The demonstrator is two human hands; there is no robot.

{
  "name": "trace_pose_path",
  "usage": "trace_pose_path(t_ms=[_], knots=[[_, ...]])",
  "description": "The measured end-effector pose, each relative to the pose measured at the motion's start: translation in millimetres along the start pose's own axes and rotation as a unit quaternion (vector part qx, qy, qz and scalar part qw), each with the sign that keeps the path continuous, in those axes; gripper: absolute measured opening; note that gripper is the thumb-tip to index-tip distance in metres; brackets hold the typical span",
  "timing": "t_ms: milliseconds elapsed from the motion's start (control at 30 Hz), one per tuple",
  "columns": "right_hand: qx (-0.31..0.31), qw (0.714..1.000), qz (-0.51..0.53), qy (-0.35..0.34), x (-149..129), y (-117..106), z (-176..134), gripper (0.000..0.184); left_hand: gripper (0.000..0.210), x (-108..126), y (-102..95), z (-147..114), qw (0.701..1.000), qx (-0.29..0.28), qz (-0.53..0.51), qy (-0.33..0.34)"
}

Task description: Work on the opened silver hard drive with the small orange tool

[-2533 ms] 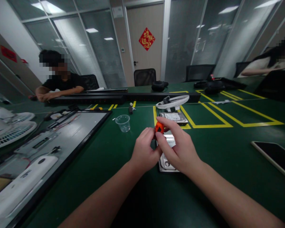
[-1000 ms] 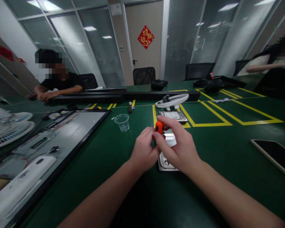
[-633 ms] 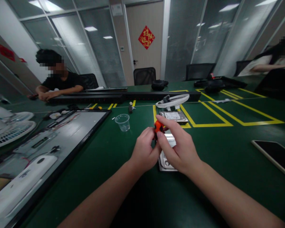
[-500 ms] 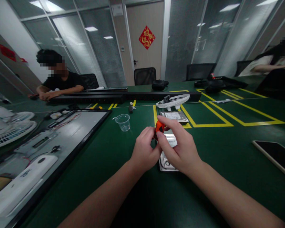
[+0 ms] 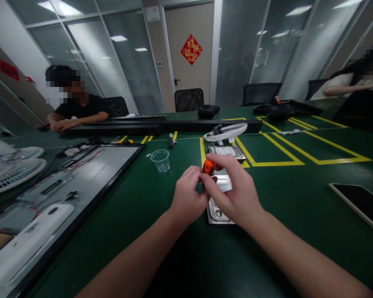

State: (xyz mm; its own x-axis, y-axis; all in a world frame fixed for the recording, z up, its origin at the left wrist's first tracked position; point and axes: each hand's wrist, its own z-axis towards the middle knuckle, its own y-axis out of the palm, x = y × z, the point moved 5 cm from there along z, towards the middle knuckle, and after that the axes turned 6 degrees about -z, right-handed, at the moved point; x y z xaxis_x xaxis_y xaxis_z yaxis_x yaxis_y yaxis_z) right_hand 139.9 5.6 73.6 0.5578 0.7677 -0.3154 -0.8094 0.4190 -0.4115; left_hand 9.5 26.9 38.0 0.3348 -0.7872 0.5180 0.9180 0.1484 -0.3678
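Over a silver hard drive [image 5: 216, 215], my right hand [image 5: 236, 186] has its thumb and forefinger closed round the orange-and-black handle of a screwdriver [image 5: 209, 166], seen nearly end-on. My left hand [image 5: 189, 192] is closed against the same tool from the left side, its fingertips just below the orange end. The shaft and tip are hidden by my fingers. Part of the drive below is also covered by my right hand. A second hard drive [image 5: 228, 152] lies just beyond my hands.
Left of my hands stands a clear plastic cup [image 5: 160, 161]. A dismantled panel [image 5: 112, 165] with electronic parts fills the left side, near white fan parts [image 5: 15, 176]. A white grille [image 5: 228, 131] lies ahead, a phone [image 5: 360, 205] at right. Two people sit across the table.
My right thumb has shifted down and left on the screwdriver handle, and the handle's dark patch has turned. Both hands remain at about the same place over the drive.
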Motion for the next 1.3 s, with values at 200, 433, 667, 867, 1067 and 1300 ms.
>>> trace_pose_path(t_ms=[200,433,667,867,1067,1300], knots=[[-0.024,0.999,0.020,-0.006,-3.0,0.9,-1.2,0.052,0.008,0.2,0.8,0.2,0.999,-0.016,-0.024,-0.013],[-0.045,0.998,0.042,-0.002,-3.0,1.5,-1.6,0.051,0.008,0.9,1.7,0.2,0.999,-0.021,-0.036,-0.017],[-0.031,0.999,0.017,0.000,-2.1,0.6,-1.5,0.047,0.003,1.1,0.4,0.6,1.000,-0.011,-0.007,-0.020],[-0.022,1.000,0.000,-0.001,-0.5,0.6,-1.0,0.044,0.006,1.7,0.4,1.0,1.000,-0.001,0.011,-0.006],[-0.010,1.000,0.000,-0.002,-0.3,-0.1,0.2,0.039,0.003,-0.1,2.0,0.0,1.000,-0.005,-0.002,-0.009],[-0.040,0.999,0.027,0.000,-0.8,2.2,-2.9,0.055,0.009,-1.4,2.0,-0.5,0.999,-0.019,-0.035,-0.013]])
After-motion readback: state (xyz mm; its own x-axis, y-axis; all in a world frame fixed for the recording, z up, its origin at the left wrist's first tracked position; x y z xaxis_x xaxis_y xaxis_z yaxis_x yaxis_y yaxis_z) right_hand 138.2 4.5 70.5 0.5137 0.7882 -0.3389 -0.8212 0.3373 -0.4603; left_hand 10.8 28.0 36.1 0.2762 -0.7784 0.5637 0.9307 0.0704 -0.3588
